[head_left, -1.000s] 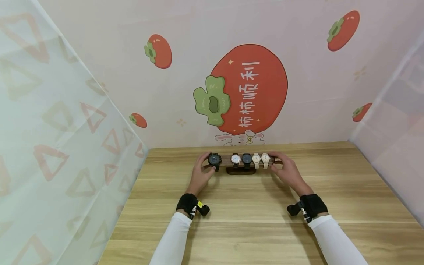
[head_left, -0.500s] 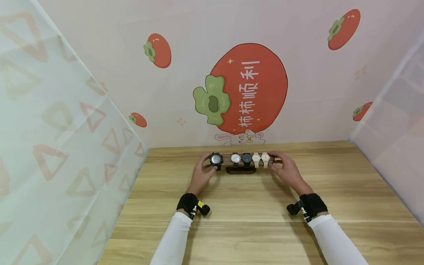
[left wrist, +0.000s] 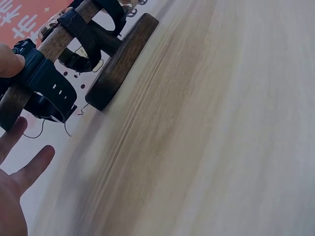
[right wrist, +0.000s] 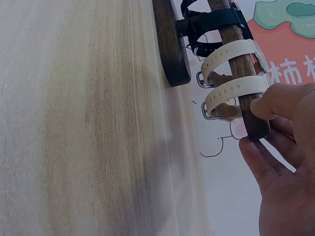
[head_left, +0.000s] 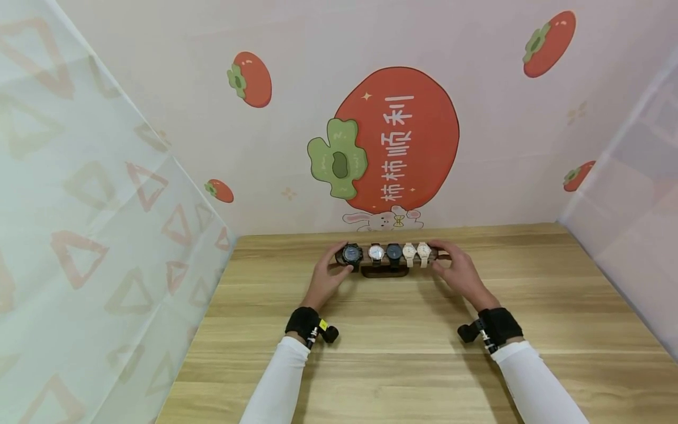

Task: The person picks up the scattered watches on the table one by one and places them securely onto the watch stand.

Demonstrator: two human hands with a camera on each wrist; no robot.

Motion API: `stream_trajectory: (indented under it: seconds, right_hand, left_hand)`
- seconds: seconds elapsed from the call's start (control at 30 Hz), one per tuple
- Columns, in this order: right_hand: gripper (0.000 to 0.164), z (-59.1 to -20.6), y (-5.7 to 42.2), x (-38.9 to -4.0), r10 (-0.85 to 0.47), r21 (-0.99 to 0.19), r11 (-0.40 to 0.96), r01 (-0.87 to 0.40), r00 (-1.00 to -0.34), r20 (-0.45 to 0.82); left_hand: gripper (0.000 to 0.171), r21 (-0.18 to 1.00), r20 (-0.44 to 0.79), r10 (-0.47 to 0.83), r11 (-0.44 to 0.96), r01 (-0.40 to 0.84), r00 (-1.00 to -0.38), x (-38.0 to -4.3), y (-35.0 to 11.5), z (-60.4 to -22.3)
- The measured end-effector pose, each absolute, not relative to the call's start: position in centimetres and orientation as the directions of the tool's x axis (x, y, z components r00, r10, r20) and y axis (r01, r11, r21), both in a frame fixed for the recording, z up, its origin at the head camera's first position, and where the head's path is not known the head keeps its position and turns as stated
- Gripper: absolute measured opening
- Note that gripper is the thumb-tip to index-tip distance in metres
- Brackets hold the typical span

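A dark wooden watch stand (head_left: 381,271) stands near the back of the table, its raised bar (left wrist: 57,43) bearing several watches. At the left end, my left hand (head_left: 323,284) pinches a chunky black watch (head_left: 352,254), thumb on its strap (left wrist: 51,88). Other left-hand fingers spread below the bar in the left wrist view. My right hand (head_left: 462,275) grips the bar's right end, thumb on the wood and fingers at its tip. Between the hands sit a white-dial watch (head_left: 376,252), a slim black watch (head_left: 394,252) and two cream watches, the outer cream watch (right wrist: 236,91) beside my right thumb.
The wood-grain table (head_left: 392,377) meets a back wall (head_left: 286,147) printed with red persimmons, close behind the stand. A patterned side panel (head_left: 106,235) rises on the left and another panel (head_left: 641,194) on the right.
My left hand has slid the chunky black watch rightward along the bar, closer to the white-dial watch. Bare bar now shows at its left. My right hand stays at the right end.
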State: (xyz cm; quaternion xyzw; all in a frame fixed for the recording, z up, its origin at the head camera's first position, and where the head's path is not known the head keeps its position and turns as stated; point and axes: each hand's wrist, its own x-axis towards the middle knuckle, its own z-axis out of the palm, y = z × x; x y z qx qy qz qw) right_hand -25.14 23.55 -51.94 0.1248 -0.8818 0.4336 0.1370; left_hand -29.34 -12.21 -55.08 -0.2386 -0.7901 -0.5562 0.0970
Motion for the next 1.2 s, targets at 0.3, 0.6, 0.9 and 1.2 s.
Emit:
stream_trajectory:
  seconds: [0.3, 0.6, 0.9, 1.2]
  right_hand:
    - [0.049, -52.0, 23.4, -25.2, -0.106, -0.745, 0.576, -0.337, -0.934, 0.34]
    - [0.049, -52.1, 23.2, -25.4, -0.105, -0.744, 0.576, -0.339, -0.933, 0.343]
    - [0.049, -52.3, 23.0, -25.5, -0.113, -0.739, 0.58, -0.342, -0.933, 0.343]
    - [0.051, -52.1, 23.4, -25.1, -0.148, -0.715, 0.605, -0.351, -0.932, 0.332]
  left_hand:
    - [0.065, 0.821, 0.417, 0.274, 0.297, 0.488, -0.867, -29.4, -11.9, -55.0]
    - [0.064, 0.818, 0.385, 0.274, 0.341, 0.463, -0.881, -29.4, -11.8, -54.9]
    - [0.066, 0.823, 0.368, 0.268, 0.353, 0.446, -0.89, -29.2, -12.0, -54.7]
    - [0.077, 0.822, 0.272, 0.324, 0.411, 0.394, -0.906, -28.8, -12.2, -53.9]
